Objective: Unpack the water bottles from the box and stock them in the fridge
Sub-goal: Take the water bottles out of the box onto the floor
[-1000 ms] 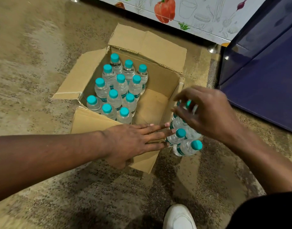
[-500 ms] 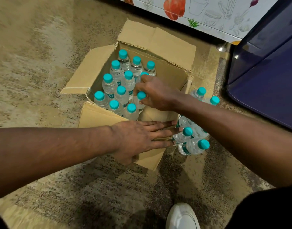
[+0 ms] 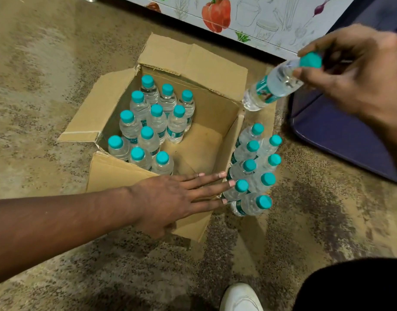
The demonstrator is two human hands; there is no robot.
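The location was a home kitchen. Indicators: a panel (image 3: 271, 21) printed with vegetables and jars, a dark blue appliance (image 3: 341, 135), a speckled stone floor (image 3: 47, 75), and a box (image 3: 193, 61) of water bottles (image 3: 158, 122).

Bottle (image 3: 274, 86) now out of box (image 3: 193, 61), R hand (image 3: 359, 70)
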